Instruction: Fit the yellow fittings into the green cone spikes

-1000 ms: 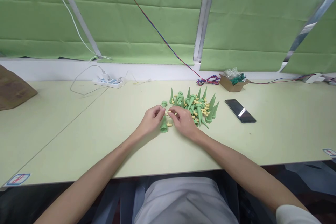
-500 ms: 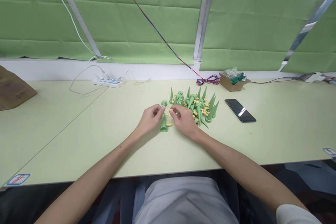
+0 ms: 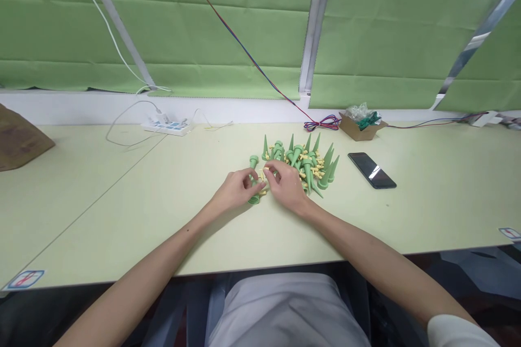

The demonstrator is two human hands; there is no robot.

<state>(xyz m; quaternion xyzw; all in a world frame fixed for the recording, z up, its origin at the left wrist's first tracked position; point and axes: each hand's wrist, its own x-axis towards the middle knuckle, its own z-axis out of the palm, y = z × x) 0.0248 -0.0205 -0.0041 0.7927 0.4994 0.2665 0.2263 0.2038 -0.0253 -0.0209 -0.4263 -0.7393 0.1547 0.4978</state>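
Observation:
My right hand (image 3: pixel 285 183) pinches a small yellow plastic piece (image 3: pixel 266 168) between thumb and fingertips. Just to the left, my left hand (image 3: pixel 237 188) has its fingers curled, with a gap between thumb and index finger. That hand hovers over a hollow green plastic spike (image 3: pixel 254 200), which lies with its round open end towards me and is partly hidden. Another green piece with a ribbed cap (image 3: pixel 254 160) is just beyond the left fingers. Beside my right hand spreads a pile of green spikes (image 3: pixel 308 171) mixed with small yellow pieces (image 3: pixel 319 172).
A black phone (image 3: pixel 372 170) lies right of the pile. Behind it stands a small cardboard box (image 3: pixel 360 131) holding plastic bags and green ties. Coiled red-blue wire (image 3: pixel 323 123) and a white power strip (image 3: pixel 169 127) sit along the wall. A brown bag (image 3: pixel 22 141) is far left.
My left hand has moved down and slightly right, its thumb now in front of the lying green spike, and its fingers have parted. My right hand has barely moved.

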